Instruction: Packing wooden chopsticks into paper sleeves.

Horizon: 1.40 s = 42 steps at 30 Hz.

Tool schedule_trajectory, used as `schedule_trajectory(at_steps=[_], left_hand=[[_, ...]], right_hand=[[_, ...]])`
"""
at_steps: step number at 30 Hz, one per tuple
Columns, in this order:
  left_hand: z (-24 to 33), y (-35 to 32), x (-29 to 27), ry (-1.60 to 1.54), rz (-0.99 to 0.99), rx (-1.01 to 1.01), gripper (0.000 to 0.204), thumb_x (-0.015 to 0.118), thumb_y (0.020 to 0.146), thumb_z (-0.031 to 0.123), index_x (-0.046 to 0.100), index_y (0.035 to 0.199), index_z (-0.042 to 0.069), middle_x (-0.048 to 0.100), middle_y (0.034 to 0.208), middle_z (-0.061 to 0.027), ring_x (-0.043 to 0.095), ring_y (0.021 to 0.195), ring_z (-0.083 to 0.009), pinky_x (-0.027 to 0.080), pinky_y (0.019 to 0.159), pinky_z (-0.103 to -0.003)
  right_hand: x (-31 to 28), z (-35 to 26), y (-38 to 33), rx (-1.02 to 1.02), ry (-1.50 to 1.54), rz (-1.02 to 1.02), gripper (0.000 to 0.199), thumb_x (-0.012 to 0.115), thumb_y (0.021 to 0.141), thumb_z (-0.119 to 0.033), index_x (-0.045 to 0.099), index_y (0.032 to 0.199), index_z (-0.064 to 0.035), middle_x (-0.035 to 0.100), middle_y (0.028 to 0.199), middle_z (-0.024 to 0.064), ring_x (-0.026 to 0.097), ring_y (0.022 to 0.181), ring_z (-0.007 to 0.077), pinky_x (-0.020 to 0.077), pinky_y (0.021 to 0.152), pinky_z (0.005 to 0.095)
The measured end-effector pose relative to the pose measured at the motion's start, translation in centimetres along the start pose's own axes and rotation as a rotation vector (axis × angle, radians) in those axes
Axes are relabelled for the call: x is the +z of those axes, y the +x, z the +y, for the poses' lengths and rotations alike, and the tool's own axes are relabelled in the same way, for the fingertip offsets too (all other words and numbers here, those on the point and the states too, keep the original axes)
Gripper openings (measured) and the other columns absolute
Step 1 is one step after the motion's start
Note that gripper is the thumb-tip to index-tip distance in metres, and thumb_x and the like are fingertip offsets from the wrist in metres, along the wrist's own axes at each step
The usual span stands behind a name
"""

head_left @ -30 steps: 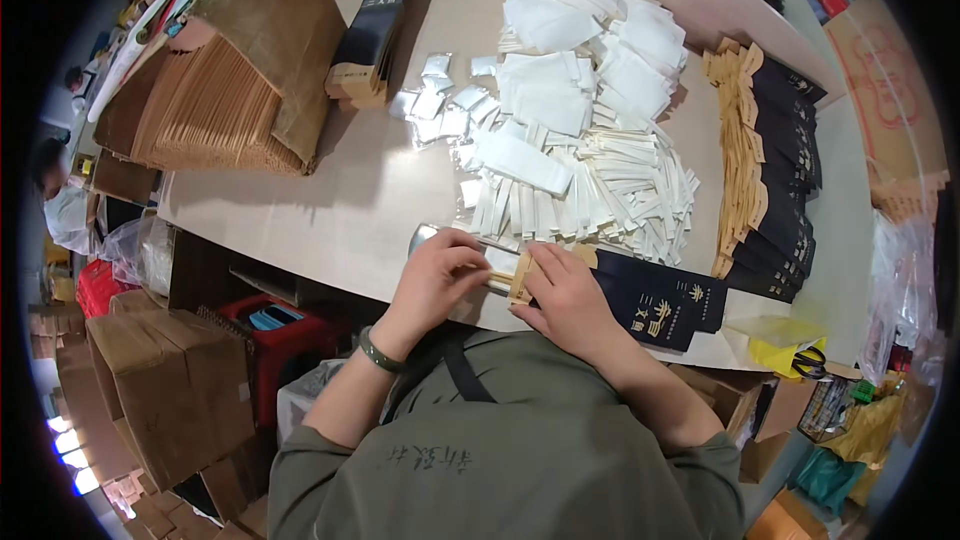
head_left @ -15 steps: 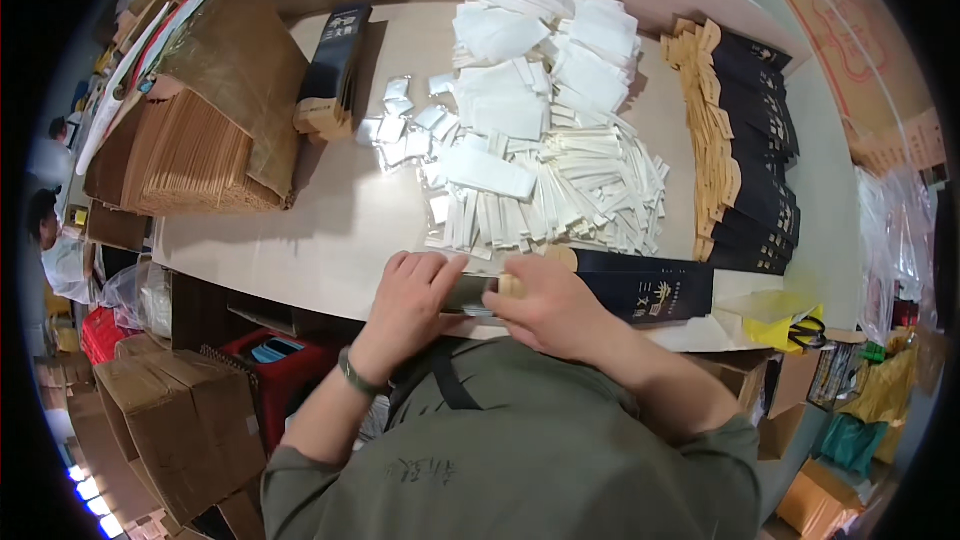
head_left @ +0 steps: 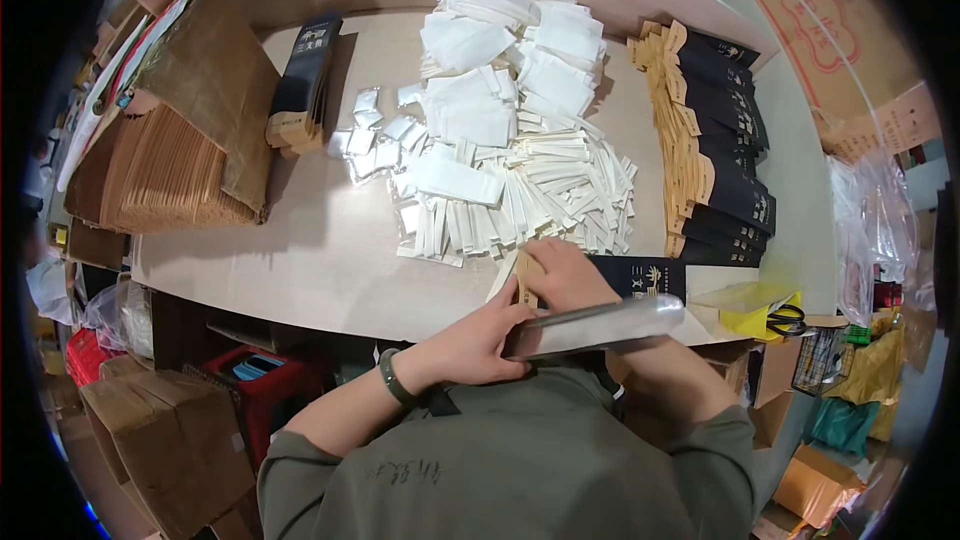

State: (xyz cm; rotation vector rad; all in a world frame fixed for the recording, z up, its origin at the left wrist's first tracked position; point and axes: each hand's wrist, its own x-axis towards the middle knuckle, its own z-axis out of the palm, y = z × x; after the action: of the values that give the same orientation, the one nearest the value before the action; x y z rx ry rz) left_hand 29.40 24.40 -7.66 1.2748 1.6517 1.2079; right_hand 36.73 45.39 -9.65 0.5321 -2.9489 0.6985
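At the near table edge, my left hand (head_left: 487, 340) is closed on the end of a long, flat, shiny silvery packet (head_left: 610, 326), blurred by motion, which extends rightward over my right forearm. What is inside the packet cannot be made out. Just beyond it, my right hand (head_left: 568, 278) grips a kraft-coloured paper sleeve (head_left: 527, 285) between bent fingers; my left fingertips are close against it. A dark paper sleeve (head_left: 640, 275) with gold print lies beside my right hand. Past both hands is a heap of narrow white paper packets (head_left: 570, 185).
White napkin packets (head_left: 470, 105) are piled farther back, with small silvery sachets (head_left: 375, 145) to their left. Dark sleeves with kraft ends (head_left: 715, 140) overlap at right; another bundle (head_left: 305, 80) stands left, near an open carton (head_left: 205, 105). Black-handled scissors (head_left: 786, 319) are at the right edge.
The silvery packet has come up from between my hands and swung rightward over my right forearm. My left hand has shifted right and nearer to me. The whole view has shifted slightly.
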Motion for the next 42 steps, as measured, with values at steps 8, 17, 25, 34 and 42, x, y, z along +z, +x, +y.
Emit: schedule_trajectory(at_steps=[8,17,25,34,42], left_hand=[[-2.4,-6.1,-4.6,0.574,0.510,-0.466,0.058,0.080,0.067,0.008,0.057,0.120,0.005,0.064,0.102,-0.0150,0.064,0.092,-0.0356,0.053,0.081,-0.039],[-1.2,-8.6,-6.6,0.793,0.193,-0.307,0.072,0.085,0.067,0.026,0.055,0.129,0.006,0.061,0.097,-0.0127,0.062,0.087,-0.0339,0.052,0.073,-0.040],[-3.8,-3.4,-11.9,0.817,0.458,-0.128,0.063,0.081,0.076,0.025,0.056,0.130,0.006,0.059,0.126,-0.0182,0.058,0.114,-0.0364,0.049,0.096,-0.042],[-9.2,2.0,-17.4,1.000,0.580,-0.064,0.029,0.075,0.076,0.014,0.074,0.105,0.014,0.066,0.118,-0.0125,0.061,0.106,-0.0335,0.049,0.092,-0.042],[-7.3,-1.2,-15.4,0.367,1.070,-0.111,0.012,0.062,0.095,0.010,0.068,0.100,0.001,0.065,0.077,-0.0114,0.059,0.065,-0.0165,0.048,0.063,-0.027]], right_hand=[[0.1,-3.4,1.9,0.615,0.091,-0.151,0.035,0.062,0.090,-0.038,0.064,0.076,-0.0061,0.067,0.069,0.0114,0.067,0.070,0.0340,0.0510,0.062,0.0463],[2.4,-3.4,3.2,0.640,0.160,0.044,0.021,0.058,0.082,-0.024,0.063,0.075,-0.0041,0.063,0.068,0.0187,0.064,0.068,0.0386,0.0501,0.062,0.0485],[0.2,-2.2,4.8,0.567,0.105,0.316,0.017,0.064,0.086,-0.022,0.065,0.081,-0.0057,0.065,0.071,0.0151,0.065,0.068,0.0346,0.0510,0.061,0.0431],[-1.4,3.2,3.5,0.800,-0.056,0.210,0.023,0.068,0.087,-0.028,0.067,0.087,-0.0043,0.063,0.086,0.0170,0.062,0.088,0.0360,0.0493,0.076,0.0445],[-2.6,3.0,4.7,0.507,-0.097,0.387,0.014,0.068,0.087,-0.015,0.073,0.095,-0.0057,0.062,0.084,0.0131,0.062,0.082,0.0342,0.0495,0.075,0.0430]])
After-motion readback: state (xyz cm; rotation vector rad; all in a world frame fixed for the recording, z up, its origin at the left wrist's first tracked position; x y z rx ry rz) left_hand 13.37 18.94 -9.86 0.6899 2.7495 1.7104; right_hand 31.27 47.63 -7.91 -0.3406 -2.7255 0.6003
